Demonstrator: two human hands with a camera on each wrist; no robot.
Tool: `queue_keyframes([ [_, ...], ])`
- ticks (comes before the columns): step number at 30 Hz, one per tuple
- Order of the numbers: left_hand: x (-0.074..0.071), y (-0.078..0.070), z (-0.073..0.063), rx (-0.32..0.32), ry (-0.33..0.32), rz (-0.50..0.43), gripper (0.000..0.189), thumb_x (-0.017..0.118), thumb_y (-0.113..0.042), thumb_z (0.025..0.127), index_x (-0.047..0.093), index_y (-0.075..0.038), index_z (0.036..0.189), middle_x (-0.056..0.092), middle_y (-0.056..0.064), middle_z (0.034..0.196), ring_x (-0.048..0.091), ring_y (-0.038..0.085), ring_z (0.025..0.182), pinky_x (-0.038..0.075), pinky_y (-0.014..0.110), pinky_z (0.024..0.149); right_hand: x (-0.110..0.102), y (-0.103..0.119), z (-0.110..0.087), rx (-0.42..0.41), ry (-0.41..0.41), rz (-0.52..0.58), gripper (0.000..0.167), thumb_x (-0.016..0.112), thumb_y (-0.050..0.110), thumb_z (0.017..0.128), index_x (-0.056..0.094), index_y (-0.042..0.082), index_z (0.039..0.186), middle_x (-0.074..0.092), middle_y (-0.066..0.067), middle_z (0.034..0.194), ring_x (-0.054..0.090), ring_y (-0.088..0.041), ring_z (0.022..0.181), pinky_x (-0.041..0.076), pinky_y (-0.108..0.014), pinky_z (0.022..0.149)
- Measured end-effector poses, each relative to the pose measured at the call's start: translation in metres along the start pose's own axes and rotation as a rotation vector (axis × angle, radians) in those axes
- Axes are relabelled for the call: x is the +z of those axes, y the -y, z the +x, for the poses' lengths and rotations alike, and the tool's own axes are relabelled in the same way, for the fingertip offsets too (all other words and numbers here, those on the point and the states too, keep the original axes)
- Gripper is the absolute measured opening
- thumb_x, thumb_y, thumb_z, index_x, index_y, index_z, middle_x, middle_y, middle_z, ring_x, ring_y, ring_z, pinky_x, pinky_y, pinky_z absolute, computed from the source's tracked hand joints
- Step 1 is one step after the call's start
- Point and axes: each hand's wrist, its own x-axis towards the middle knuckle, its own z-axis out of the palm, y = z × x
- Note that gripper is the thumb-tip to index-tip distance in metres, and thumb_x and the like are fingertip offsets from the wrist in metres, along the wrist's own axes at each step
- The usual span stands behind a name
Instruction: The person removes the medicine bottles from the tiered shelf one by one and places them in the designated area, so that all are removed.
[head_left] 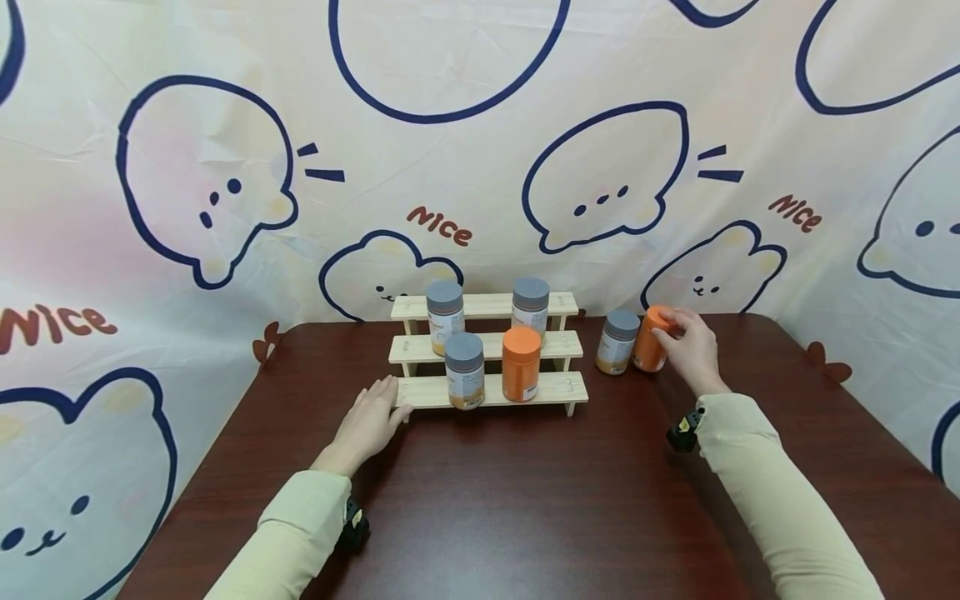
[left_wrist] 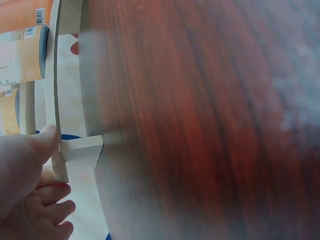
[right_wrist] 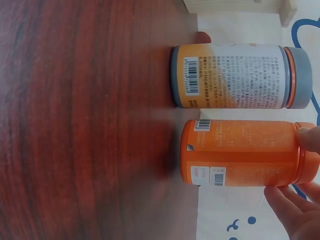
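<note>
Orange cylindrical plastic jar (head_left: 649, 343): while it is being held just beside a grey-lidded cylindrical jar (head_left: 617, 343), right of the tiered pale-wood rack (head_left: 493, 389), it is looking stiff, light, perhaps slippery; lid end is suiting a pinch.
Right hand (head_left: 695, 350): is gripping that lid end.
Left hand (head_left: 366, 422): is pinching the rack's front left corner.

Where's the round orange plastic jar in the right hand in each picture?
Head: right of centre, the round orange plastic jar, pinched by the right hand.
Left wrist: not in it; another orange jar shows top left.
Right wrist: the jar right of centre, appearing sideways.
Shared landmark: pale wooden stepped rack: centre, left, top right respectively.
</note>
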Motion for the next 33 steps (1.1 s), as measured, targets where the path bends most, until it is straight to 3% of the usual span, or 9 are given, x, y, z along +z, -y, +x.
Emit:
queue_keyframes([
  [25,0.0008,0.0005,0.0000,0.014,-0.010,0.009,0.057,0.054,-0.022,0.094,0.035,0.016,0.133,0.036,0.031,0.136,0.030,0.042,0.128,0.021,0.051,0.105,0.0034,-0.0073,-0.0048,0.013,0.032,0.025,0.035,0.062,0.008,0.087,0.057,-0.005,0.119,0.046,-0.024,0.122,0.051,-0.038,0.102,0.045,-0.051,0.086],
  [33,0.0009,-0.0007,0.0001,0.016,-0.013,0.011,0.057,0.054,-0.022,0.094,0.035,0.016,0.133,0.036,0.031,0.136,0.031,0.043,0.127,0.021,0.051,0.105,-0.0022,-0.0005,-0.0024,-0.003,-0.005,0.044,0.037,0.063,0.011,0.087,0.057,-0.005,0.120,0.041,-0.026,0.131,0.037,-0.042,0.119,0.033,-0.055,0.095],
])
